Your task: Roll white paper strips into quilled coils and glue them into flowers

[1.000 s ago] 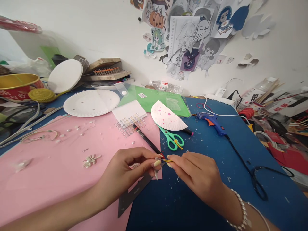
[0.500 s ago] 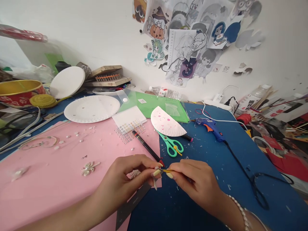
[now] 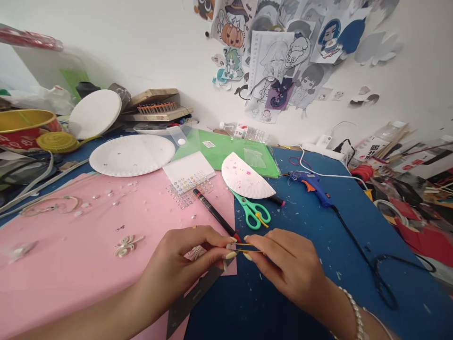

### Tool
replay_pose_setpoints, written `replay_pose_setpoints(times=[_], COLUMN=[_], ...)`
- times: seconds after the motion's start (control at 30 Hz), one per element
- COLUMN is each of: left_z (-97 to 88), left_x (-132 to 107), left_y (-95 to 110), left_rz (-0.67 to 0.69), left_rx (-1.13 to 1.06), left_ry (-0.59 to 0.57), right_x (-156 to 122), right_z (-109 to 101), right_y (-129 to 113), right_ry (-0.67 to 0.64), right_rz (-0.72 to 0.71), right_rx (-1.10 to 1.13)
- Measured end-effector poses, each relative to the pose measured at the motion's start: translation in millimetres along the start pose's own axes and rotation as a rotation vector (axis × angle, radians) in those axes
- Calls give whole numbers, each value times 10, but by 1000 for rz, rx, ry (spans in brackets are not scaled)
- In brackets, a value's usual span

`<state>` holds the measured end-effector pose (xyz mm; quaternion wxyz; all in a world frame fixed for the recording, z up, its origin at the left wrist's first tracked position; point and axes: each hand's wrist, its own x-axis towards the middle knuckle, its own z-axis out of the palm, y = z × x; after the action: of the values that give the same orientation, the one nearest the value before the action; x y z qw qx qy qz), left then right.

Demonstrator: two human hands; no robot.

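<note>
My left hand [image 3: 184,267] and my right hand [image 3: 286,267] meet fingertip to fingertip low in the middle of the view. Both pinch a thin yellow strip [image 3: 247,250] between thumb and forefinger; a small pale piece sits at the left fingertips. They hover over the edge of the pink sheet [image 3: 71,264], where it meets the blue mat [image 3: 300,226]. A black pen with a red band [image 3: 214,213] lies just behind my left fingers. A dark ruler [image 3: 189,302] lies under my left wrist.
Green scissors [image 3: 253,212] and a folded paper plate [image 3: 246,182] lie behind my hands. A blue glue gun [image 3: 311,185] with a black cord [image 3: 371,264] is on the right. A whole paper plate [image 3: 132,155], gem stickers [image 3: 187,185] and a small white paper flower [image 3: 125,244] are on the left.
The strip between my fingertips is now drawn out a little longer, with my hands slightly further apart. The camera view shifted up and back down; the objects on the table stayed put.
</note>
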<state>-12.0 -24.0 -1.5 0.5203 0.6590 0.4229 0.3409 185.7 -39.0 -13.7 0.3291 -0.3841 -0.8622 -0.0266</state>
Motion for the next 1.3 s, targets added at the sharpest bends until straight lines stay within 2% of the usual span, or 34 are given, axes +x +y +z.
replay_pose_setpoints(times=[0.2,0.33,0.77,1.0,1.17,1.3], left_z=[26,31,38,23,8,-12], left_x=[-3,-23,-35,4,19,7], left_y=[-12,-6,23,9,29,32], left_rz=[77,101,42,-166,-158,-177], left_rx=[-8,-1,-110,-425,-474,-476], left_ry=[30,7,-10,-143,-161,-137], right_x=[1,-10,-48,38,80,85], right_z=[-13,-43,-49,-62,-103,-178], right_y=[-31,-59,-80,-123,-120,-32], right_ry=[10,2,36,-40,-89,18], right_rz=[-48,-93,-139,162,274,412], right_rx=[-34,-72,-142,218,351,384])
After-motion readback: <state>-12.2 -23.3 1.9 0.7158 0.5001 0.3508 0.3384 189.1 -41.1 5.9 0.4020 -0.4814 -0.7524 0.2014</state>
